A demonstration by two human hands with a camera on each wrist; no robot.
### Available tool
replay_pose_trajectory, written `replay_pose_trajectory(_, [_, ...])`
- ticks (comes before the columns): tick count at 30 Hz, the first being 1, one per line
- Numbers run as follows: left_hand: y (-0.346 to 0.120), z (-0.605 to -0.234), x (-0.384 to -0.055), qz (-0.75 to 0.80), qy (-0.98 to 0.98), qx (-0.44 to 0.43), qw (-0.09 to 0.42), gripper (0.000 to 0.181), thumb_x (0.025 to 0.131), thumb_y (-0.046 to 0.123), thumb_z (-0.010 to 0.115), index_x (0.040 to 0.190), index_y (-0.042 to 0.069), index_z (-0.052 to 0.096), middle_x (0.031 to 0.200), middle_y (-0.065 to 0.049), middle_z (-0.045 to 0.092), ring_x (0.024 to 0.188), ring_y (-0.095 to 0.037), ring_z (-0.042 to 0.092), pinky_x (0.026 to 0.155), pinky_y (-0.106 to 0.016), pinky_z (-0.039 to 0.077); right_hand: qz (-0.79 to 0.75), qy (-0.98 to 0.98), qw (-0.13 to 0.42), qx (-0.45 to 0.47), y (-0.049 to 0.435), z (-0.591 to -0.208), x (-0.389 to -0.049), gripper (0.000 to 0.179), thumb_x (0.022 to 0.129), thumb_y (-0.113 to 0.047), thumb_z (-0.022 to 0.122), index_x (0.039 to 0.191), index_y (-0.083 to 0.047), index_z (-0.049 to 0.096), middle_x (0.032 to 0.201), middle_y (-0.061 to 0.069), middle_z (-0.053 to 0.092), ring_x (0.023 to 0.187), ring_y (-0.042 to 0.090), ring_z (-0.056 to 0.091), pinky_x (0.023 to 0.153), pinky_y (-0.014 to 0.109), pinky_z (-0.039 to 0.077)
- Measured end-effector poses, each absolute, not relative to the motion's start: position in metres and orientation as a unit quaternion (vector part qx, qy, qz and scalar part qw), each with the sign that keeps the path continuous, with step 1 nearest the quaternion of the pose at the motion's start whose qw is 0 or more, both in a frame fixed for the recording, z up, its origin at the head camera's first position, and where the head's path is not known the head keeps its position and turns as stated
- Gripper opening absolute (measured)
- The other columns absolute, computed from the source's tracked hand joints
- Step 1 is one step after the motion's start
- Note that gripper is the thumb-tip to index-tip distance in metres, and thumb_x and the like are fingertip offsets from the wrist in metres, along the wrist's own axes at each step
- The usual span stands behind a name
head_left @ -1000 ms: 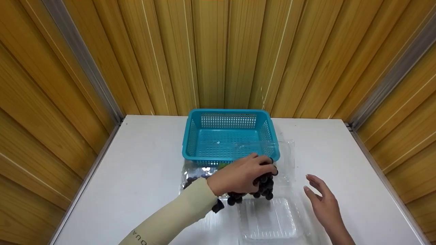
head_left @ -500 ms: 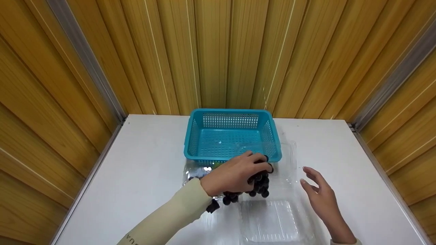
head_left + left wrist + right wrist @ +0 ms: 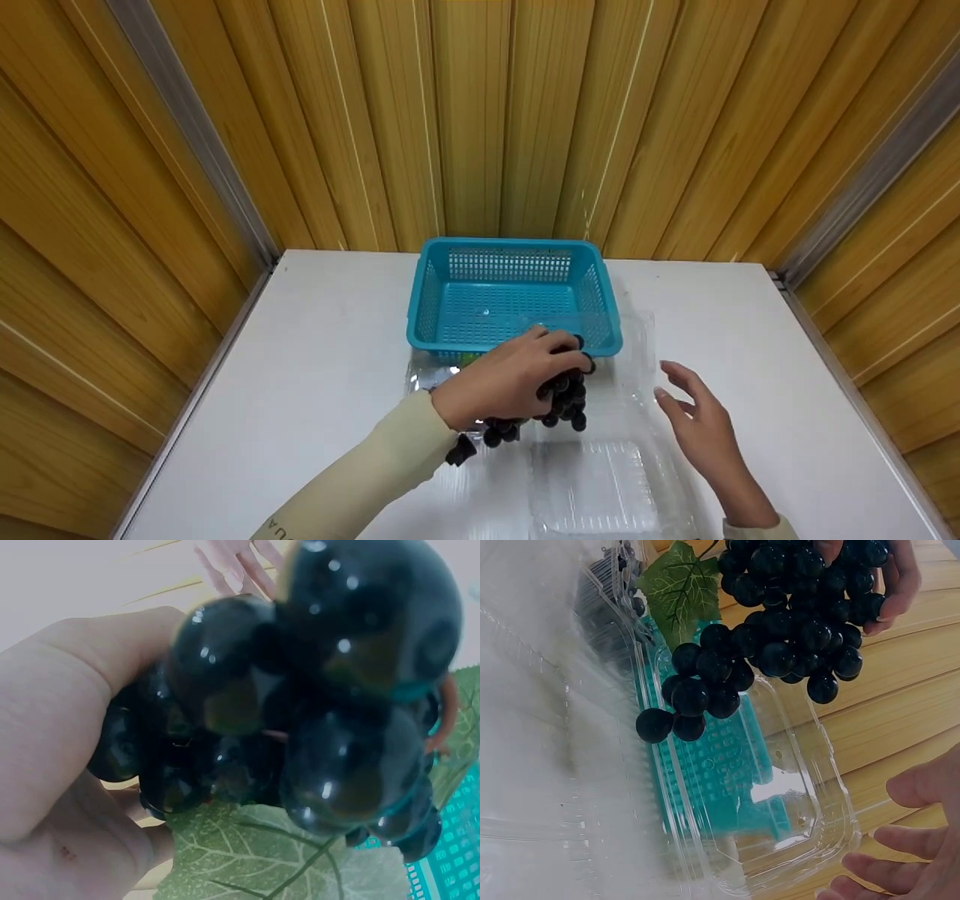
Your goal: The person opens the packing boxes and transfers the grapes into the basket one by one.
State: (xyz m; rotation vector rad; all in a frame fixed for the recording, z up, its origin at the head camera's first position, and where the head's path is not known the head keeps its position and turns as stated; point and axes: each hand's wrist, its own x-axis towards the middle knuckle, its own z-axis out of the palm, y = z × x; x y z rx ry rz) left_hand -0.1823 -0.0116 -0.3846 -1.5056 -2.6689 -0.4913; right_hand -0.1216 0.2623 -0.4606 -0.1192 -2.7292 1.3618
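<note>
A bunch of dark grapes [image 3: 564, 405] with a green leaf [image 3: 681, 592] hangs from my left hand [image 3: 510, 379], whose fingers grip it from above. In the left wrist view the glossy grapes [image 3: 349, 765] fill the middle, with the thumb along their left. Below and around them is a clear plastic clamshell box, its ribbed base [image 3: 592, 487] flat on the table and its raised lid [image 3: 810, 817] standing before the basket. My right hand [image 3: 701, 427] is held to the right of the box, fingers spread and slightly bent, touching nothing.
A teal plastic basket [image 3: 517, 349] stands at the back of the white table [image 3: 330, 337]. Another clear container [image 3: 424, 375] lies in front of it, partly hidden by the left arm. Yellow wood-look panels [image 3: 472, 120] enclose the table.
My left hand has drifted slightly left with the grapes. My right hand has risen a little away from the front edge and shifted left, staying off the box.
</note>
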Motion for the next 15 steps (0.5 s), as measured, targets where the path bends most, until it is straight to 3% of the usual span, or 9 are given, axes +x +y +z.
replay_pose_trajectory(15, [-0.024, -0.377, -0.184, -0.176, -0.863, -0.473, 0.031, 0.052, 0.08, 0.017, 0.076, 0.128, 0.025, 0.058, 0.13, 0.003, 0.056, 0.11, -0.017, 0.05, 0.086, -0.027, 0.054, 0.447, -0.893, 0.04, -0.031, 0.262, -0.455, -0.123, 0.052, 0.102, -0.034, 0.044, 0.146, -0.007, 0.035, 0.151, 0.016, 0.039, 0.14, 0.038, 0.036, 0.106, 0.054, 0.04])
